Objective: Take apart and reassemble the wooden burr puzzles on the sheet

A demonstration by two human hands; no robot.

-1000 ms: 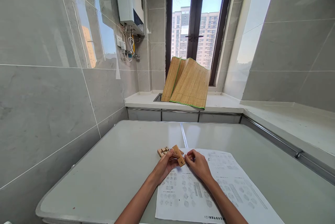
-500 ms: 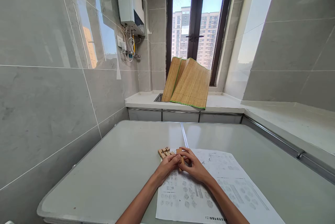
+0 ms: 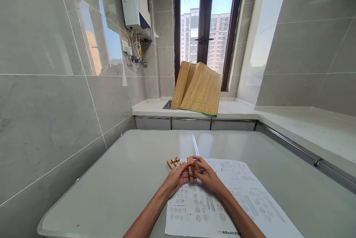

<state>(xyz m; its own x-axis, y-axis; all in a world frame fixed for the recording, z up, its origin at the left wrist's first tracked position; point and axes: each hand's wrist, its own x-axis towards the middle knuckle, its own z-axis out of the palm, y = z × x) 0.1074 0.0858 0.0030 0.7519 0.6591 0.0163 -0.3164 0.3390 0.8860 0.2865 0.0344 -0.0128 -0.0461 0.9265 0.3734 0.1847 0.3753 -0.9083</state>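
Observation:
Over the printed sheet (image 3: 194,212) my two hands meet at a small light-brown wooden puzzle piece (image 3: 190,169), held upright with its length running up and down. My right hand (image 3: 207,176) grips it from the right, fingers curled round it. From the left, my left hand (image 3: 175,180) has its fingers bent against the piece's lower part and its thumb raised near its side; the exact contact is partly hidden. Just beyond my left hand lie notched wooden puzzle pieces (image 3: 173,162), side by side on the table.
The pale table (image 3: 111,186) has a seam running away from me. Behind it are a white counter (image 3: 233,107), a folded bamboo mat (image 3: 201,89) and a window (image 3: 205,33). A water heater (image 3: 136,4) hangs on the tiled left wall.
My left thumb has lifted off and the left hand has opened a little, so more of the wooden piece shows. My right hand stays around it. The view has shifted slightly.

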